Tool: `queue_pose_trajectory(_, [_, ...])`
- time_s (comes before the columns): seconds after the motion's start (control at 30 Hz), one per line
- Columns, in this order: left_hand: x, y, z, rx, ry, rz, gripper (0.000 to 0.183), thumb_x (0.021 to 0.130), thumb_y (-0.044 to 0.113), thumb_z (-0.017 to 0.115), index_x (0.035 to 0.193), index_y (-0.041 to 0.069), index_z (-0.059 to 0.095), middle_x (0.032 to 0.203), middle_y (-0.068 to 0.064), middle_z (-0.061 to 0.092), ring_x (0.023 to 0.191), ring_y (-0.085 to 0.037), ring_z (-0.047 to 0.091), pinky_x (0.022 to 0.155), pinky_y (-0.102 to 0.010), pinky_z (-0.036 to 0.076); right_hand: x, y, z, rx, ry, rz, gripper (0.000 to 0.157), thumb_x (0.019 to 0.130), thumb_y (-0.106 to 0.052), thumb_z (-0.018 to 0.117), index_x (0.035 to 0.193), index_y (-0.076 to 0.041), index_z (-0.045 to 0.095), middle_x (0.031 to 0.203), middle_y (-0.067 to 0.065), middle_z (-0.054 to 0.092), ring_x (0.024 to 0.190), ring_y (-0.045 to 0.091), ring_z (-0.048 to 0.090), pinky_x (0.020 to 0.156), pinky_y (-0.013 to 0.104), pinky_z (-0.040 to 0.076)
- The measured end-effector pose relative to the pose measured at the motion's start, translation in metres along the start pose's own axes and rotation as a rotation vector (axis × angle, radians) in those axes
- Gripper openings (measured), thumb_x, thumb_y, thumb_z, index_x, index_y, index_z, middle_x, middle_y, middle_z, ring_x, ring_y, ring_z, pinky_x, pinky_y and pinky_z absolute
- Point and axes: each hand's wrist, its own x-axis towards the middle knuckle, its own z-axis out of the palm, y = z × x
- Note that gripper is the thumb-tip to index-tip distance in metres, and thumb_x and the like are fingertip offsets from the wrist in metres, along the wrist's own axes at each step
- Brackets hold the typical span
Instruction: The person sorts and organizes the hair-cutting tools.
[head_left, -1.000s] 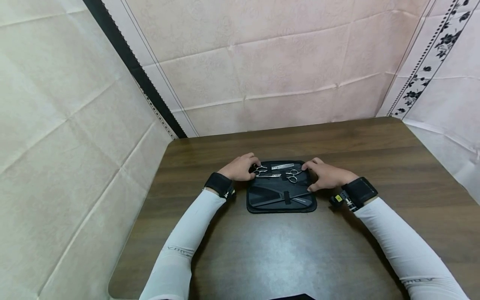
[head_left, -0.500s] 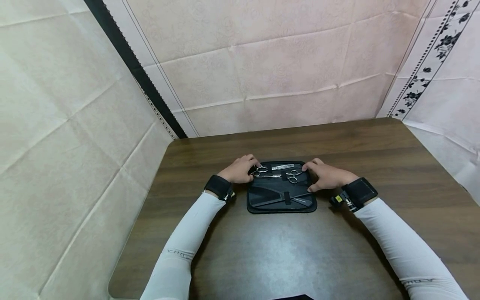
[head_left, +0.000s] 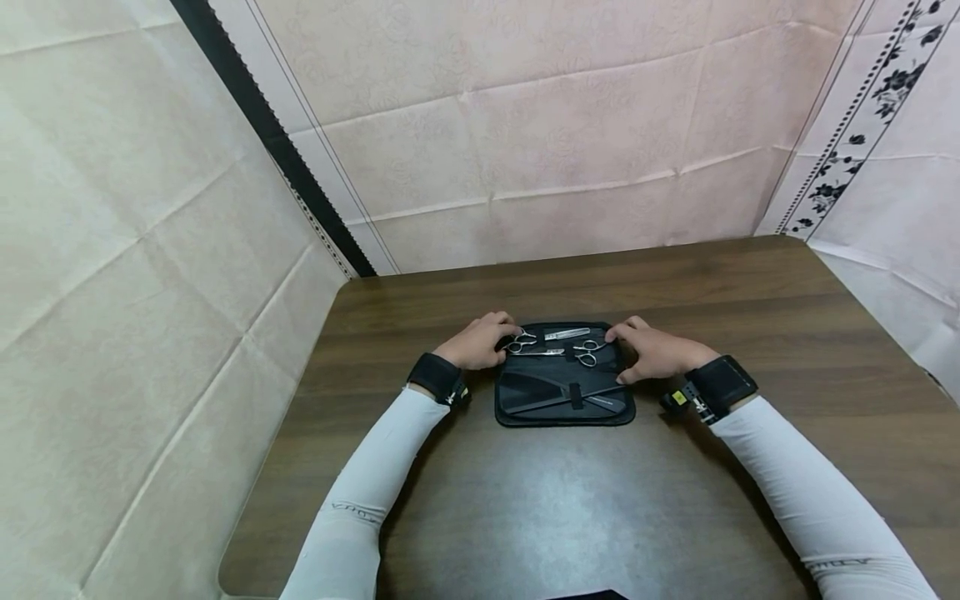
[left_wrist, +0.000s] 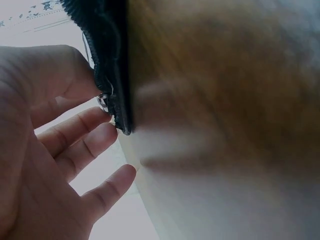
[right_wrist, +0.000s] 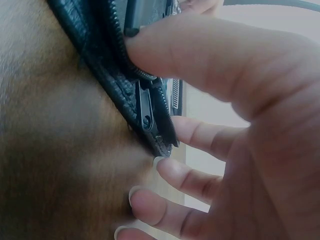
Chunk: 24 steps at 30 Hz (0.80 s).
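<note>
A black zip case lies unfolded on the table. Two pairs of silver scissors sit in its far half; I see the handle rings of one on the right and the blades of the other. Dark, long, thin tools, one like a comb, cross under a strap in the near half. My left hand pinches the case's far left edge, beside a zipper pull. At the far right corner, my right hand holds the edge, thumb on the inner side, near another zipper pull.
The brown wooden table has rounded corners. Pale cloth sheets hang behind it and at both sides. A small dark corner of something shows at the bottom edge of the head view.
My left thumb and fingers have shifted slightly at the case's far left edge, the hand drawing a little toward me. The right hand and the case have stayed in place.
</note>
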Motion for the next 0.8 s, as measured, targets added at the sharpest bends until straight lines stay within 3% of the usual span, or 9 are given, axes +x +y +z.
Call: queue_pose_trajectory(0.8, [-0.0019, 0.0016, -0.0024, 0.021, -0.025, 0.062, 0.05, 0.102, 0.006, 0.061, 0.151, 0.013, 0.056, 0.148, -0.007, 0.052, 0.141, -0.024, 0.046, 0.118, -0.048, 0.039, 0.0005, -0.0004, 0.0007, -0.003, 0.002, -0.003, 0.07, 0.087, -0.024, 0.082, 0.146, -0.006, 0.049, 0.145, 0.024, 0.037, 0.124, 0.04, 0.05, 0.103, 0.058, 0.047])
